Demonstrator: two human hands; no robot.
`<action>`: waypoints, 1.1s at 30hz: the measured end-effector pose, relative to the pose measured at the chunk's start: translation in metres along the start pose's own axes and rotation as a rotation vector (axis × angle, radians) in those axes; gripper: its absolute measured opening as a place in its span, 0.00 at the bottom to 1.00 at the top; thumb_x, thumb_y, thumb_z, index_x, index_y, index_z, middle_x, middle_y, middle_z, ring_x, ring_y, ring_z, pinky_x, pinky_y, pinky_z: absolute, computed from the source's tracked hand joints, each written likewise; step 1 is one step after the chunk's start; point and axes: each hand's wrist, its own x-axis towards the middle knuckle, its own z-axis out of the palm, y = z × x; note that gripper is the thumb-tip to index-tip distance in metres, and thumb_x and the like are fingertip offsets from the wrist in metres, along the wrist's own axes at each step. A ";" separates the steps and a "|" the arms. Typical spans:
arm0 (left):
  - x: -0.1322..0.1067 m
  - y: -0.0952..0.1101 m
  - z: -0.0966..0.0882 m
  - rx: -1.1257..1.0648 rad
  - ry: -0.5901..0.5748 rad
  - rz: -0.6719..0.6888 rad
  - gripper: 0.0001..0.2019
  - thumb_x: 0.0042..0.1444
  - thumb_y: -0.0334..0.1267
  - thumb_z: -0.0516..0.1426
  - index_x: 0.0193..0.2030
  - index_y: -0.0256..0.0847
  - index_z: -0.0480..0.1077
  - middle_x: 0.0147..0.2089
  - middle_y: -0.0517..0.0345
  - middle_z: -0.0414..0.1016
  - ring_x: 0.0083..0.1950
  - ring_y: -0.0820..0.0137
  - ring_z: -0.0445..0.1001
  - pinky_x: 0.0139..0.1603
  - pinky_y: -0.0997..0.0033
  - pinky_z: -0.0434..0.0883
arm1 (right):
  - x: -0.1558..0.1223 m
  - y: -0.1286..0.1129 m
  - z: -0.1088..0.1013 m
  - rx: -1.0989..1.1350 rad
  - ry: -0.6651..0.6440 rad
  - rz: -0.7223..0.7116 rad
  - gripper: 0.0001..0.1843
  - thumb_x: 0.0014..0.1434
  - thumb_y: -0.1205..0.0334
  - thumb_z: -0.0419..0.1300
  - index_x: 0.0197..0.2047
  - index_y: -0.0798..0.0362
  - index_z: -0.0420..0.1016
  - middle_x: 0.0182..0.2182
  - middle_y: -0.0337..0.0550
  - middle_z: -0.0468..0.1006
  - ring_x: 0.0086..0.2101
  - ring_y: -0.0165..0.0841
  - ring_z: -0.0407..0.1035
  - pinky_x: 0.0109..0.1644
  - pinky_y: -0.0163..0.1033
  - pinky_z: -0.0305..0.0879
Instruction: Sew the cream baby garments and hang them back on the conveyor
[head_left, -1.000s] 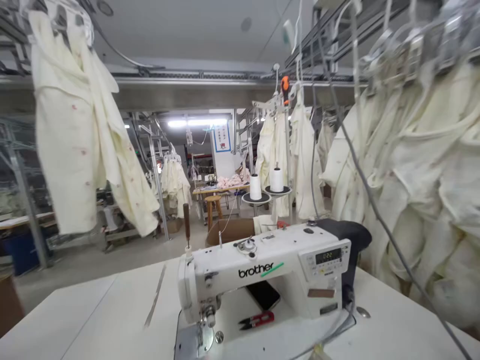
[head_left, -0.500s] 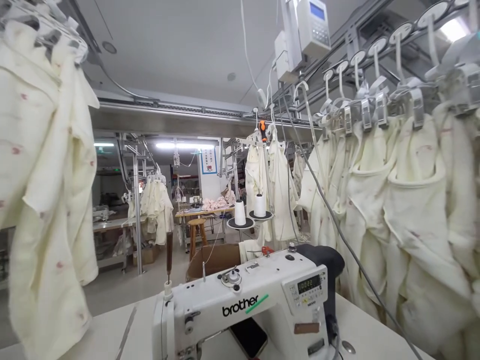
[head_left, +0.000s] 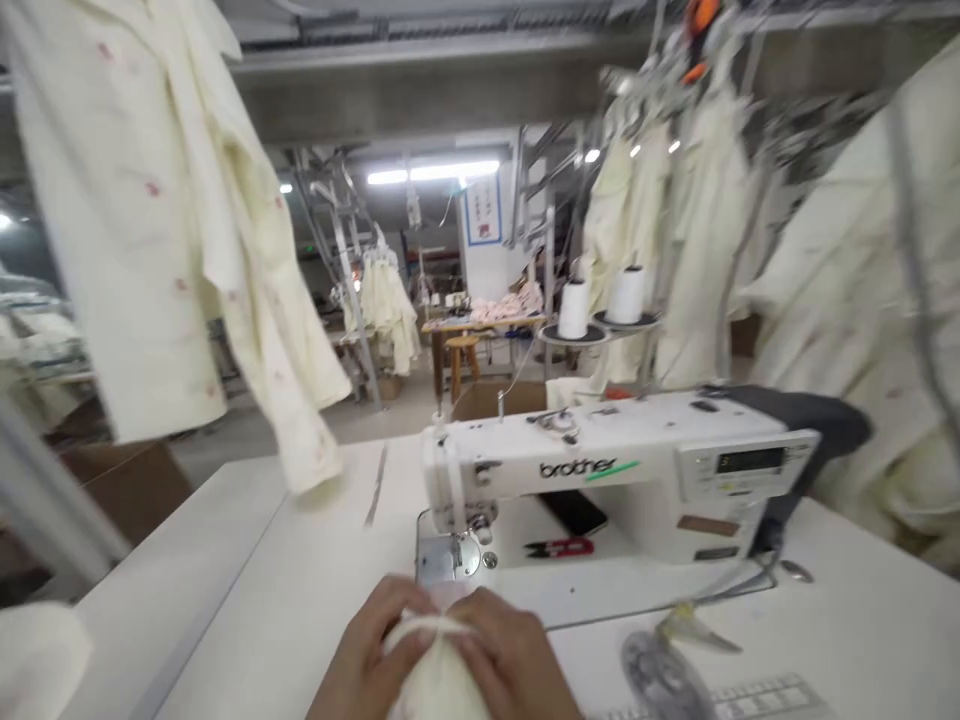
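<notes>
At the bottom middle, my left hand and my right hand pinch a cream-coloured garment along its band-like edge, their fingertips close together. Most of the garment lies below the picture's border. Just beyond my fingers are the needle plate and presser foot of a white Brother sewing machine. Red-handled thread snips and a dark phone rest under the machine's arm.
Cream printed garments hang at left over the white table, and more hang at right. Thread cones stand behind the machine. A clear ruler and a round translucent object lie front right.
The view has tilted down and turned left. Both hands, holding the garment, have come into the picture, and the needle area and snips now show.
</notes>
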 end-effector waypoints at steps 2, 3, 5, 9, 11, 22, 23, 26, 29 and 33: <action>0.013 -0.009 0.001 -0.151 -0.115 -0.103 0.12 0.50 0.47 0.56 0.31 0.39 0.68 0.31 0.59 0.69 0.36 0.70 0.68 0.37 0.75 0.65 | 0.004 0.015 0.004 0.111 0.049 0.176 0.10 0.59 0.58 0.50 0.34 0.51 0.70 0.30 0.38 0.73 0.33 0.33 0.67 0.36 0.33 0.60; 0.020 -0.014 0.003 -0.227 -0.150 -0.162 0.12 0.49 0.46 0.56 0.31 0.37 0.66 0.29 0.59 0.67 0.33 0.72 0.66 0.34 0.76 0.63 | 0.007 0.023 0.005 0.165 0.063 0.269 0.08 0.58 0.59 0.53 0.31 0.52 0.69 0.27 0.37 0.72 0.31 0.33 0.66 0.34 0.32 0.59; 0.034 -0.023 0.008 -0.326 -0.178 -0.272 0.13 0.47 0.44 0.58 0.31 0.36 0.64 0.26 0.62 0.64 0.28 0.76 0.63 0.28 0.79 0.59 | 0.013 0.040 0.005 0.226 0.060 0.399 0.10 0.56 0.57 0.55 0.27 0.53 0.66 0.24 0.35 0.70 0.28 0.32 0.65 0.30 0.31 0.57; 0.063 -0.047 0.018 -0.352 -0.189 -0.414 0.14 0.44 0.43 0.59 0.32 0.35 0.64 0.27 0.61 0.63 0.23 0.78 0.59 0.20 0.80 0.53 | 0.031 0.067 0.004 -0.006 -0.001 0.530 0.11 0.56 0.57 0.53 0.26 0.54 0.65 0.23 0.36 0.70 0.27 0.32 0.65 0.28 0.31 0.55; 0.073 -0.060 0.022 -0.266 -0.191 -0.427 0.12 0.47 0.43 0.56 0.33 0.36 0.65 0.26 0.61 0.63 0.23 0.77 0.59 0.20 0.79 0.53 | 0.040 0.075 0.005 -0.161 -0.039 0.587 0.09 0.54 0.60 0.54 0.24 0.54 0.66 0.22 0.35 0.71 0.26 0.32 0.65 0.27 0.31 0.54; 0.093 -0.070 0.039 0.377 -0.051 -0.305 0.08 0.51 0.36 0.50 0.34 0.39 0.68 0.37 0.54 0.72 0.38 0.66 0.70 0.37 0.72 0.63 | 0.058 0.077 0.010 -0.427 -0.041 0.645 0.10 0.54 0.67 0.54 0.22 0.53 0.67 0.20 0.38 0.71 0.23 0.31 0.64 0.26 0.32 0.52; 0.094 -0.071 0.041 0.368 -0.047 -0.314 0.08 0.52 0.37 0.49 0.34 0.39 0.67 0.36 0.54 0.73 0.38 0.66 0.70 0.36 0.72 0.63 | 0.058 0.077 0.009 -0.437 -0.038 0.637 0.10 0.54 0.68 0.54 0.22 0.53 0.67 0.21 0.37 0.71 0.23 0.30 0.64 0.26 0.32 0.52; 0.096 -0.073 0.044 0.344 -0.040 -0.330 0.08 0.52 0.38 0.49 0.32 0.40 0.67 0.35 0.55 0.73 0.36 0.67 0.70 0.33 0.74 0.62 | 0.057 0.078 0.009 -0.463 -0.026 0.618 0.09 0.54 0.69 0.53 0.23 0.54 0.67 0.22 0.38 0.72 0.23 0.30 0.64 0.27 0.31 0.52; 0.097 -0.074 0.045 0.361 -0.031 -0.333 0.07 0.52 0.36 0.48 0.32 0.39 0.66 0.34 0.55 0.73 0.35 0.68 0.70 0.33 0.74 0.62 | 0.055 0.080 0.009 -0.482 -0.018 0.598 0.08 0.54 0.69 0.54 0.24 0.54 0.67 0.23 0.38 0.72 0.24 0.31 0.65 0.27 0.31 0.53; 0.097 -0.072 0.045 0.381 -0.019 -0.306 0.07 0.52 0.35 0.48 0.30 0.38 0.66 0.34 0.54 0.72 0.36 0.67 0.69 0.35 0.72 0.62 | 0.054 0.083 0.010 -0.503 -0.002 0.575 0.08 0.51 0.71 0.54 0.22 0.54 0.67 0.21 0.38 0.71 0.23 0.31 0.64 0.26 0.31 0.52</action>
